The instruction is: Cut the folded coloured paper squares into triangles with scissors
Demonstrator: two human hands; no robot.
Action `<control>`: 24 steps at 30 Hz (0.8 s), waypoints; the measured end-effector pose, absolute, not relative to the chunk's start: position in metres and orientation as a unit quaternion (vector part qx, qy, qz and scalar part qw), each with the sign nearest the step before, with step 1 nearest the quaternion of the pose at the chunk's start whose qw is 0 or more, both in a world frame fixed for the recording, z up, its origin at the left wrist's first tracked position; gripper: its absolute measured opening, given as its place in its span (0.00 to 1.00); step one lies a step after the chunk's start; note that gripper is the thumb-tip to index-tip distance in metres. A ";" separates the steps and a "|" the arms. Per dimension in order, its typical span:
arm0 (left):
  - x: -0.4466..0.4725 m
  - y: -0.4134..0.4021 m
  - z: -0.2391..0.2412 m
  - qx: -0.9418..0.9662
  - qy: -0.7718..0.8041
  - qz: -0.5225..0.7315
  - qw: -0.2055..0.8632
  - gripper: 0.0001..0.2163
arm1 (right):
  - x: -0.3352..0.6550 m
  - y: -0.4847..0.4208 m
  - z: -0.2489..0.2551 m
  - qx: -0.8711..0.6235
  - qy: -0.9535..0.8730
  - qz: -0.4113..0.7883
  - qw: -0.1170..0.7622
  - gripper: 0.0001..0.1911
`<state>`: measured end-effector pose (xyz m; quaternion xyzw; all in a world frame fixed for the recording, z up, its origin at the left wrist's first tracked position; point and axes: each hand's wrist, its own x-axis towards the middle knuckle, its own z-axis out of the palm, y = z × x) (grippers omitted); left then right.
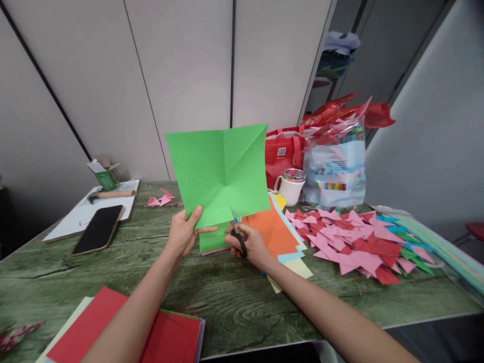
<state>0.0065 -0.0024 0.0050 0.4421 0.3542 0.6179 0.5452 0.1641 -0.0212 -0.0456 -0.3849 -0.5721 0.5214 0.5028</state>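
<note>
A creased sheet of green paper point(204, 171) is held up off the table by its lower left corner. My left hand point(183, 229) pinches that corner between thumb and fingers. In my right hand point(251, 244) is a pair of scissors point(239, 237) with dark handles, fingers through the loops. The blades point up at the sheet's lower edge, one of them showing in front of the paper. Below the raised sheet lie another green sheet point(212, 243) and a fanned stack of orange paper point(270, 232) with blue and yellow sheets.
A heap of pink and red folded paper pieces point(351, 242) covers the right side. Behind it stand a white mug point(291, 189), a red bag point(282, 156) and a plastic bag point(335, 171). At left are a phone point(99, 229), a hammer point(113, 193) and red paper point(176, 335).
</note>
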 end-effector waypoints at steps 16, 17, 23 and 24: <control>0.007 -0.002 0.005 0.442 0.362 0.614 0.545 0.13 | 0.163 -0.022 -0.045 -0.393 -0.559 0.524 0.509 0.20; 0.007 -0.002 0.005 0.442 0.365 0.612 0.544 0.14 | 0.163 -0.021 -0.046 -0.391 -0.554 0.525 0.514 0.21; 0.011 -0.004 0.002 0.444 0.373 0.594 0.557 0.15 | 0.166 -0.017 -0.046 -0.360 -0.545 0.528 0.542 0.23; 0.012 -0.004 0.002 0.444 0.373 0.592 0.559 0.15 | 0.166 -0.017 -0.045 -0.359 -0.545 0.530 0.541 0.22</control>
